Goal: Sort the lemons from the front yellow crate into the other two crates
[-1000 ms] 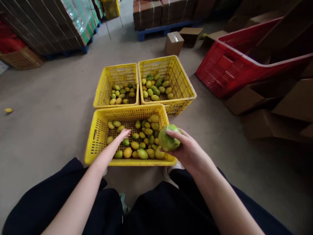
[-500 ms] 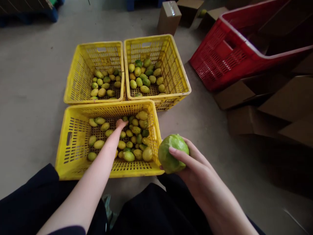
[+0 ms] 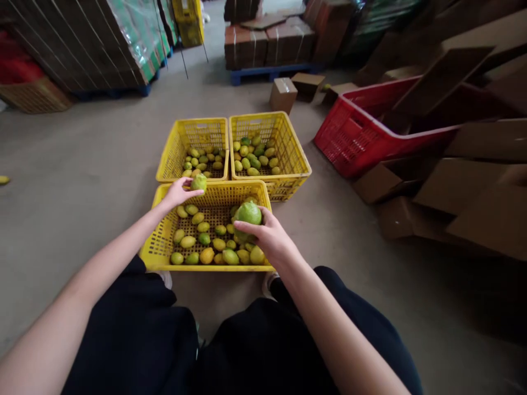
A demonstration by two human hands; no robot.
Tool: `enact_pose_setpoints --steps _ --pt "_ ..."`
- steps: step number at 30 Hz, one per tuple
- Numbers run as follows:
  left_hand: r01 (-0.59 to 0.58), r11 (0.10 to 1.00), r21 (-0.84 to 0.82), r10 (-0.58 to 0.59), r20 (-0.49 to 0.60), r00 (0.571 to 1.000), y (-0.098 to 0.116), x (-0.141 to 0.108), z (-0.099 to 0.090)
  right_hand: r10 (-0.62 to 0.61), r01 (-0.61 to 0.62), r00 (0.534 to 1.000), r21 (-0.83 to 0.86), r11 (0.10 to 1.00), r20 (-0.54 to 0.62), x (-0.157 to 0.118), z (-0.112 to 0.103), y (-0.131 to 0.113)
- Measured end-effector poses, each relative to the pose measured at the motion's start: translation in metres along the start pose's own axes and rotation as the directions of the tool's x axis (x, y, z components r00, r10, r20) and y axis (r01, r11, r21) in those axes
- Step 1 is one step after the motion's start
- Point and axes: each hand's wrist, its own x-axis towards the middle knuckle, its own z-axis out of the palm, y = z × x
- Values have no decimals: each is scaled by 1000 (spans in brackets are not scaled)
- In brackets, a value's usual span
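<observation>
My left hand [image 3: 181,193] holds a yellow-green fruit [image 3: 199,183] by its fingertips, over the far left rim of the front yellow crate [image 3: 164,263]. In my right hand [image 3: 269,233] is a larger, glossy green fruit [image 3: 249,214] with an uneven skin, above the right side of the same crate. Loose oval yellow and green fruits [image 3: 188,242] lie in this crate, denser toward the right. Their exact kind I cannot tell. My right hand hides part of the pile.
Behind the front crate stand a left yellow crate [image 3: 164,159] and a right yellow crate [image 3: 302,164], both part-filled with similar fruits. A red crate [image 3: 346,134] with cardboard stands at right, among cardboard boxes [image 3: 397,216]. Loaded pallets [image 3: 269,71] stand farther back.
My left hand has come up out of the front crate with a fruit in it. My right hand has moved left, over the crate, still holding the green fruit. The view has tilted up.
</observation>
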Motion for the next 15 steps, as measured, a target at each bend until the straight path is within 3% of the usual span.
enact_pose_setpoints --steps 2,4,9,15 --pt "-52 982 -182 44 -50 998 20 -24 -25 3 -3 998 -8 1000 67 2 12 4" --pt "-67 947 -313 49 -66 997 35 -48 -37 -61 67 995 -74 995 85 9 21 9" --pt "-85 890 -448 60 -69 996 51 -86 -35 -345 337 938 -266 903 20 30 40 11" --pt "-234 849 -473 194 -132 972 52 -99 -28 -402 403 915 -181 897 42 27 60 -4"
